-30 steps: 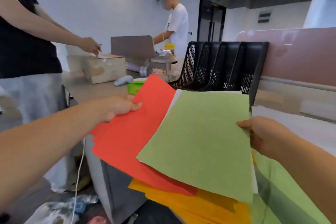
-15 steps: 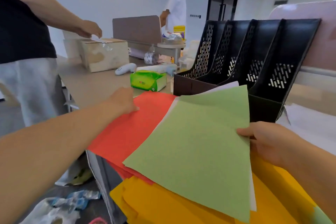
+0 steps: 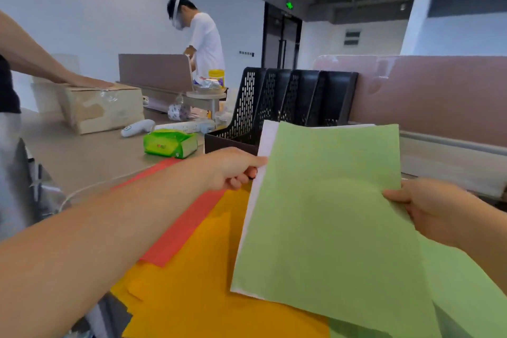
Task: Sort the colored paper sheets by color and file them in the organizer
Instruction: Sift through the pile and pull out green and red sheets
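Now green sheet (image 3: 329,214) is held up before the black organizer (image 3: 277,99). Left hand (image 3: 233,170), previously on red sheet (image 3: 186,225), has moved to pinch its left edge; right hand (image 3: 430,208) grips the right edge. Red sheet lies on surface (image 3: 82,162).

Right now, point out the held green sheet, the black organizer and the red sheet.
green sheet (image 3: 329,214), head view: middle of its face.
black organizer (image 3: 244,110), head view: perforated left wall.
red sheet (image 3: 178,236), head view: its visible lower strip.
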